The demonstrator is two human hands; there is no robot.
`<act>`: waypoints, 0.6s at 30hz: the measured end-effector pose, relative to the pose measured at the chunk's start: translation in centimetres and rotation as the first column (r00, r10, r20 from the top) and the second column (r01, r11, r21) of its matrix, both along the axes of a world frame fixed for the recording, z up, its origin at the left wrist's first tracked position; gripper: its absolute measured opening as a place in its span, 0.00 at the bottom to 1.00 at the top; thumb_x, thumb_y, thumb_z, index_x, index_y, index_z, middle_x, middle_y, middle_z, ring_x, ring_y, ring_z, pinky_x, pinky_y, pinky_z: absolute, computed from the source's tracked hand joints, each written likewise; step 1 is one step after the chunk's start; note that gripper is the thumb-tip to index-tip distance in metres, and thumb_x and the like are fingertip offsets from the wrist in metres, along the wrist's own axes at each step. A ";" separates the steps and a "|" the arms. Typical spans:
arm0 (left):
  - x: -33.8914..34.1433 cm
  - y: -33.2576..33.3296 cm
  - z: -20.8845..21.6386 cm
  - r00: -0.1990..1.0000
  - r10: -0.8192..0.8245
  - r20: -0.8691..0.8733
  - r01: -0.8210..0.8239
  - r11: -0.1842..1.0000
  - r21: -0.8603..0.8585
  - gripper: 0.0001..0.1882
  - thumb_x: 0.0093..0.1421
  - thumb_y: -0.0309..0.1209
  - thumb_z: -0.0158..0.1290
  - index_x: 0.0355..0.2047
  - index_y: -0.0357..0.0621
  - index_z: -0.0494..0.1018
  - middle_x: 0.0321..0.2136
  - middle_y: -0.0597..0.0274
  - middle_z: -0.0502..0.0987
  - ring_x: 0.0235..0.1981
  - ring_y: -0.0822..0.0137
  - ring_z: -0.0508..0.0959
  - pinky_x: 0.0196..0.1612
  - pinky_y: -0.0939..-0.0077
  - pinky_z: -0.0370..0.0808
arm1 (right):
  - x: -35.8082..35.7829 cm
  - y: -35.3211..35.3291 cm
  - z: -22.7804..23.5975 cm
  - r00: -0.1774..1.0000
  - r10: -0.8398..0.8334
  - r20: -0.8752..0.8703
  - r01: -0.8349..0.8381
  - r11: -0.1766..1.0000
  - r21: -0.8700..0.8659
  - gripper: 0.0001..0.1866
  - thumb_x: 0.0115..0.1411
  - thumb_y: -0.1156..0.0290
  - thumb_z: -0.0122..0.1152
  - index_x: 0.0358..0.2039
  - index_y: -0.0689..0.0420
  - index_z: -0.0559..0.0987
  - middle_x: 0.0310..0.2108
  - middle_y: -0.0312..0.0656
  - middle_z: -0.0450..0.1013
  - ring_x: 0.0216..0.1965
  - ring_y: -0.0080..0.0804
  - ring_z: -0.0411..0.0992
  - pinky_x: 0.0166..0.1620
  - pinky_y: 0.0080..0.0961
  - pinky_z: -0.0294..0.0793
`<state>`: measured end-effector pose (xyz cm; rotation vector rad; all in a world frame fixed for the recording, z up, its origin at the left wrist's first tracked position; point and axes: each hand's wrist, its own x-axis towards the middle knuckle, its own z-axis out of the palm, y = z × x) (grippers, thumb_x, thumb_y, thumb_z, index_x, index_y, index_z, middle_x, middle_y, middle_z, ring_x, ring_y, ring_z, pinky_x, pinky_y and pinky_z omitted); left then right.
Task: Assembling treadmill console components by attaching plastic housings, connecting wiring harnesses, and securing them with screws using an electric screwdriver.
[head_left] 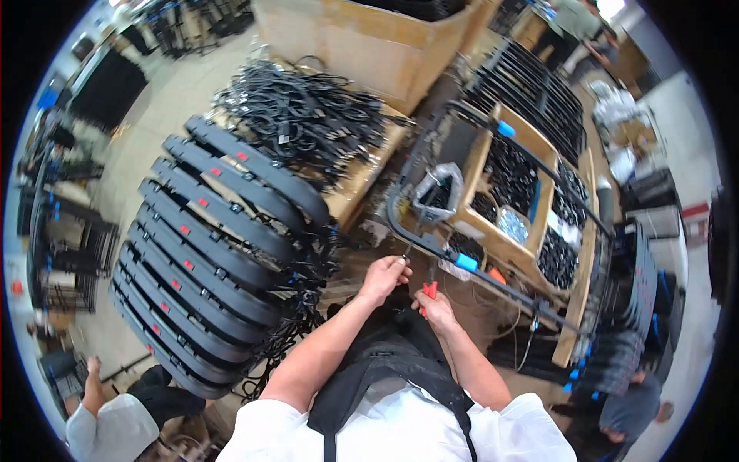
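My left hand point(387, 277) is closed in a pinch at the near corner of a black tubular frame point(398, 225). What its fingertips hold, if anything, is too small to make out. Just right of it, my right hand point(436, 305) is wrapped round a red-handled tool point(429, 291), whose kind I cannot tell. The tool points away from me, toward the frame's near bar. Blue tape point(466, 263) wraps that bar close to both hands.
Curved black panels point(204, 254) stand in a row at left. Behind them, black cables point(300, 115) are heaped on cardboard. Within the frame, a wooden compartment box point(477, 165) holds small black parts and a bag of clear pieces point(512, 225). Other people point(115, 420) work nearby.
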<state>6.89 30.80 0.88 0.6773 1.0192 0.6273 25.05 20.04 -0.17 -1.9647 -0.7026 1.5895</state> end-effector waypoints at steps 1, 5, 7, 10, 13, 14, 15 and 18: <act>0.2 -0.1 0.0 1.000 -0.022 -0.010 0.022 1.000 -0.007 0.14 0.75 0.37 0.52 0.49 0.39 0.79 0.36 0.63 0.85 0.30 0.73 0.81 0.37 0.77 0.77 | 0.1 -0.8 0.5 0.999 -0.044 0.000 0.044 0.999 -0.006 0.14 0.69 0.60 0.60 0.42 0.57 0.82 0.30 0.40 0.80 0.29 0.30 0.77 0.34 0.30 0.76; 0.0 -0.6 -0.7 0.999 -0.038 -0.030 0.038 0.999 -0.012 0.15 0.75 0.36 0.51 0.51 0.39 0.79 0.38 0.62 0.85 0.32 0.73 0.82 0.37 0.77 0.78 | -1.6 -0.9 4.9 0.915 0.220 0.339 -0.257 0.964 0.066 0.27 0.69 0.62 0.56 0.66 0.59 0.72 0.51 0.54 0.80 0.55 0.50 0.78 0.59 0.41 0.75; 0.4 -0.7 0.0 0.997 -0.059 -0.047 0.058 0.998 -0.006 0.15 0.75 0.37 0.51 0.50 0.40 0.80 0.37 0.64 0.85 0.32 0.74 0.82 0.37 0.76 0.78 | -1.7 -1.0 5.0 0.892 0.260 0.370 -0.312 0.946 0.088 0.36 0.67 0.67 0.55 0.74 0.62 0.59 0.65 0.62 0.70 0.66 0.56 0.69 0.67 0.47 0.69; 1.0 -0.8 0.6 0.990 -0.076 -0.121 0.079 0.997 0.016 0.15 0.75 0.36 0.51 0.50 0.38 0.80 0.37 0.63 0.85 0.32 0.74 0.82 0.37 0.76 0.78 | -1.9 -1.4 3.5 0.839 0.260 0.478 -0.363 0.922 0.135 0.40 0.65 0.71 0.56 0.75 0.63 0.55 0.67 0.65 0.65 0.67 0.60 0.68 0.68 0.48 0.68; 1.1 -0.9 0.9 0.977 -0.054 -0.204 0.066 0.997 0.051 0.15 0.75 0.36 0.50 0.49 0.37 0.80 0.37 0.62 0.85 0.33 0.74 0.82 0.37 0.76 0.79 | -2.4 -1.3 4.0 0.845 0.302 0.440 -0.387 0.915 0.115 0.43 0.64 0.74 0.54 0.77 0.62 0.51 0.65 0.70 0.65 0.65 0.66 0.68 0.67 0.50 0.69; 1.0 -0.8 1.0 0.971 -0.061 -0.231 0.077 0.995 0.061 0.15 0.75 0.35 0.50 0.48 0.36 0.81 0.37 0.62 0.85 0.33 0.73 0.82 0.37 0.76 0.79 | -2.5 -1.1 4.3 0.851 0.297 0.434 -0.382 0.916 0.122 0.43 0.64 0.74 0.54 0.77 0.62 0.51 0.65 0.70 0.65 0.65 0.66 0.68 0.67 0.50 0.69; 1.0 -0.7 1.2 0.964 -0.068 -0.257 0.089 0.994 0.070 0.15 0.75 0.35 0.50 0.48 0.36 0.81 0.36 0.62 0.85 0.33 0.73 0.82 0.37 0.76 0.79 | -2.5 -0.9 4.6 0.849 0.330 0.413 -0.402 0.910 0.099 0.43 0.64 0.73 0.55 0.77 0.61 0.49 0.66 0.69 0.64 0.66 0.65 0.66 0.69 0.49 0.67; 1.7 -0.9 2.5 0.925 -0.070 -0.374 0.127 0.983 0.130 0.16 0.75 0.34 0.50 0.49 0.34 0.81 0.36 0.61 0.85 0.33 0.71 0.83 0.38 0.75 0.80 | -2.0 -0.7 5.5 0.845 0.374 0.382 -0.435 0.897 0.084 0.45 0.63 0.74 0.56 0.78 0.60 0.46 0.66 0.70 0.63 0.67 0.65 0.65 0.70 0.50 0.66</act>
